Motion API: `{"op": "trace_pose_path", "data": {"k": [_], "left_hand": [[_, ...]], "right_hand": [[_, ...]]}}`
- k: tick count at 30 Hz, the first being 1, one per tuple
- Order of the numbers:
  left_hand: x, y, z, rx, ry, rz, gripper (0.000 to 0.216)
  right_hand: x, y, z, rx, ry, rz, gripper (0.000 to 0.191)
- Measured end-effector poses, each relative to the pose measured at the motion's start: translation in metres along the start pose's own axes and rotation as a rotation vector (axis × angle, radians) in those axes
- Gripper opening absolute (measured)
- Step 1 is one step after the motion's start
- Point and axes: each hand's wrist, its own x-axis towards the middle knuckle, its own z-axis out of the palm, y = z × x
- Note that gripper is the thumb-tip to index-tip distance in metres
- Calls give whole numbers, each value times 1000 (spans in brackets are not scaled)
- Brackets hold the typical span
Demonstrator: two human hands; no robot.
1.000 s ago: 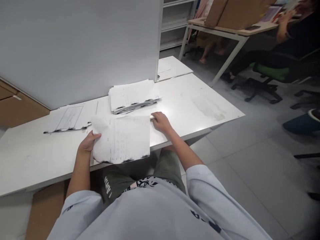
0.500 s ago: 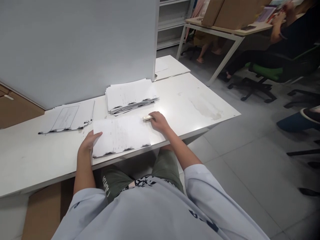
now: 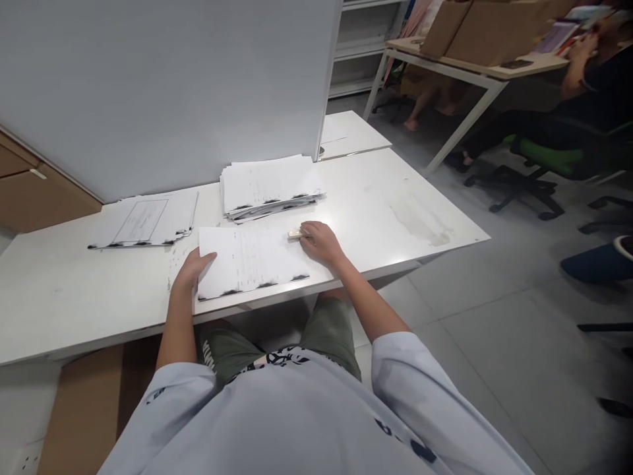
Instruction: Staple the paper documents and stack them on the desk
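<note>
Printed sheets of paper point(image 3: 252, 260) with dark smudges along the near edge lie at the front edge of the white desk. My left hand point(image 3: 192, 269) grips them by their left side, thumb on top and fingers underneath. At the far right corner of the sheets, my right hand point(image 3: 321, 243) is closed around a small pale stapler point(image 3: 295, 233), whose front end points left over the paper. Part of the stapler is hidden by my fingers. Just behind lies a thick, uneven stack of similar sheets point(image 3: 271, 181).
A thinner paper pile point(image 3: 141, 221) lies at the left, by a cardboard box point(image 3: 44, 188). A grey partition point(image 3: 173, 86) rises along the desk's back. At the right, a person in dark clothes point(image 3: 601, 92) sits at another table point(image 3: 539, 64), near office chairs.
My view has turned slightly left, so the desk appears shifted to the right. Both hands keep their hold on the sheets and the stapler, with little movement relative to the paper.
</note>
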Motion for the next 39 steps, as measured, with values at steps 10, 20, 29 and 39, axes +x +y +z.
{"op": "trace_pose_path", "data": {"k": [10,20,29,39], "left_hand": [[-6,-5,0,-9,-23,25,54],[-25,4,5,53,-6,86,50],[-20,99,-82,-180,414,574,49],[140,166,31,139,205,573,51]], "right_hand": [[-7,0,5,2,85,-167,28],[-1,-6,16,86,113,20,37],[16,-1,25,486,331,408,45],[25,-1,27,615,295,582,43]]}}
